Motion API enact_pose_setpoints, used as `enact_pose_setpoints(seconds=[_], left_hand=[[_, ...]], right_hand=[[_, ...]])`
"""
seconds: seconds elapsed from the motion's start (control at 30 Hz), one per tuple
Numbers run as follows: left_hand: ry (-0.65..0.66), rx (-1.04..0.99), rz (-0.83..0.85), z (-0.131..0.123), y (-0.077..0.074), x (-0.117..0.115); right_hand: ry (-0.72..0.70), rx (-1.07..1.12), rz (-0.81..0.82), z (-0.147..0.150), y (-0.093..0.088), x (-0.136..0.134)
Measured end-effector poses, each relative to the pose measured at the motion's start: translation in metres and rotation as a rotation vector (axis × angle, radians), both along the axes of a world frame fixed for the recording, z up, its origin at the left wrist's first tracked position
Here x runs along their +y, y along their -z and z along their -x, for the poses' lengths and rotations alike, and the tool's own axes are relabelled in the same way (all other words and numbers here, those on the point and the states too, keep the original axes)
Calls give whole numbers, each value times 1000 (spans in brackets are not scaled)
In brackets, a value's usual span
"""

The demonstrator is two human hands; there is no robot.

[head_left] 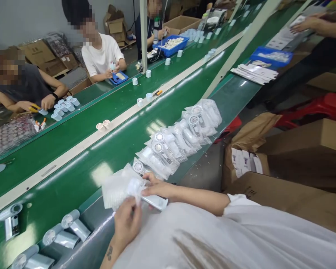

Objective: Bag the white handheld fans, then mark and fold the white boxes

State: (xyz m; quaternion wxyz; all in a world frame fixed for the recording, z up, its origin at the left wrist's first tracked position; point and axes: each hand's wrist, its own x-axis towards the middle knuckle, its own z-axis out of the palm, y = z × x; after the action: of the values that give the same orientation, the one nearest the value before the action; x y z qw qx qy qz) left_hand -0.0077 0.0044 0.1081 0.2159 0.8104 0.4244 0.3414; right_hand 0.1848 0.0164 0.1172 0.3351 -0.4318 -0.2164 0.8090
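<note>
My left hand point(126, 221) and my right hand point(154, 188) are both closed on a white handheld fan point(145, 194) that is partly inside a clear bubble-wrap bag point(116, 188), held just over the near edge of the green conveyor belt point(81, 179). The left hand grips from below, the right pinches the bag from the right side. A row of several bagged fans point(179, 138) lies on the belt beyond my hands. Unbagged white fans point(70, 228) lie on the belt to the left of my left hand.
Across the belt, other people sit handling small white cups point(63, 106) and a blue tray point(170, 44). Brown cardboard boxes point(294, 160) stand to my right, one holding leaflets. A red stool point(322, 106) and a blue tray with papers point(270, 56) lie further right.
</note>
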Motion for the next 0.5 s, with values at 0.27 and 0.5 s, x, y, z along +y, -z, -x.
enact_pose_setpoints(seconds=[0.27, 0.5], left_hand=[[-82, 35, 380, -15, -25, 15], [-82, -125, 390, -22, -67, 28]], right_hand=[[-91, -501, -9, -30, -28, 19], [-412, -613, -401, -79, -96, 19]])
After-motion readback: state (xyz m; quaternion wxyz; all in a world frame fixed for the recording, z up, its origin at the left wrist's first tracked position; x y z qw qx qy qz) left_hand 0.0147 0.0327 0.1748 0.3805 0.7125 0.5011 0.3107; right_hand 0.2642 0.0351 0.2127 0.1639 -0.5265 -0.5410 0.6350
